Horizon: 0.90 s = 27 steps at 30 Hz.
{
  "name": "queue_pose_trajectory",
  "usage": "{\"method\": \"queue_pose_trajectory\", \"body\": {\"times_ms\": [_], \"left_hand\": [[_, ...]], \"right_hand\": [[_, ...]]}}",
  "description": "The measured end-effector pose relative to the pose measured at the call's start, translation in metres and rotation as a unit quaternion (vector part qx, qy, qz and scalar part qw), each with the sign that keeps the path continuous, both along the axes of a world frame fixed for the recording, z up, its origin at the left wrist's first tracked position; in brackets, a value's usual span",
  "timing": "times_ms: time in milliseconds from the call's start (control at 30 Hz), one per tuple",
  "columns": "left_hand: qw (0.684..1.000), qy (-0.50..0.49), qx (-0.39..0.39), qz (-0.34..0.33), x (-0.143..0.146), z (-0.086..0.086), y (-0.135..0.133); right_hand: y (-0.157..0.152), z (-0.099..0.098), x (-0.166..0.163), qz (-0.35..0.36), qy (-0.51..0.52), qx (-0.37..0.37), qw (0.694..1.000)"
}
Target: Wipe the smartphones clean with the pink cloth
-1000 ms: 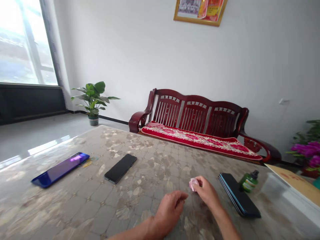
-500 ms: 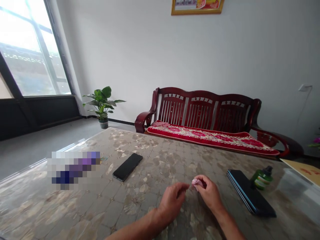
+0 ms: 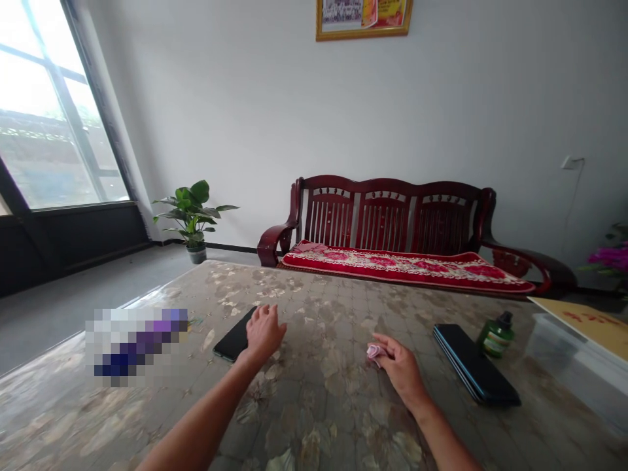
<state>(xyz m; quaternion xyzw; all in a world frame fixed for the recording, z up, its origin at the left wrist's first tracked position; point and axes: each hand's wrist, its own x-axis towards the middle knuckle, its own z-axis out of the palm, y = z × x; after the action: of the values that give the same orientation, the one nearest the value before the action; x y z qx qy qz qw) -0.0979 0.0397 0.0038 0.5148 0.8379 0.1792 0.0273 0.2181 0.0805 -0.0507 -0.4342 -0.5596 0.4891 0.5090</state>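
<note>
My left hand point(image 3: 265, 330) is over the right side of a black smartphone point(image 3: 235, 337) that lies flat on the table. Its fingers are apart and partly cover the phone's far right end; whether they touch the screen I cannot tell. Between the thumb and fingers of my right hand point(image 3: 397, 366) is a small pink-and-white rolled piece point(image 3: 375, 353), just above the tabletop. Its material is too small to make out.
On the patterned table point(image 3: 314, 392), a dark folded case point(image 3: 475, 366) lies at the right beside a green pump bottle point(image 3: 496, 335). Beyond them stands a clear plastic box point(image 3: 554, 353) with a card point(image 3: 583, 320) on top. A blurred-out purple item point(image 3: 142, 343) is at the left.
My left hand has moved away from my right hand, leftward to the smartphone. The right hand still pinches the pink-and-white piece. The whole view has shifted slightly.
</note>
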Motion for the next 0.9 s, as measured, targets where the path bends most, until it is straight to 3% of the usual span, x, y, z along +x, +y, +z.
{"method": "queue_pose_trajectory", "body": {"times_ms": [233,467,667,900], "left_hand": [[0.990,0.035,-0.122,0.062,-0.067,0.007,-0.004],[0.987,0.047,-0.146,0.051,-0.086,0.003,0.004],[0.989,0.044,-0.142,0.021,-0.070,0.002,0.008],[0.990,0.044,-0.133,-0.034,-0.013,-0.001,0.009]], "right_hand": [[0.001,-0.001,-0.003,0.025,-0.003,0.002,1.000],[0.002,-0.006,-0.001,-0.004,-0.099,0.066,0.993],[-0.001,0.000,0.001,-0.086,-0.252,0.161,0.950],[-0.010,0.009,0.002,-0.097,-0.430,0.153,0.884]]}}
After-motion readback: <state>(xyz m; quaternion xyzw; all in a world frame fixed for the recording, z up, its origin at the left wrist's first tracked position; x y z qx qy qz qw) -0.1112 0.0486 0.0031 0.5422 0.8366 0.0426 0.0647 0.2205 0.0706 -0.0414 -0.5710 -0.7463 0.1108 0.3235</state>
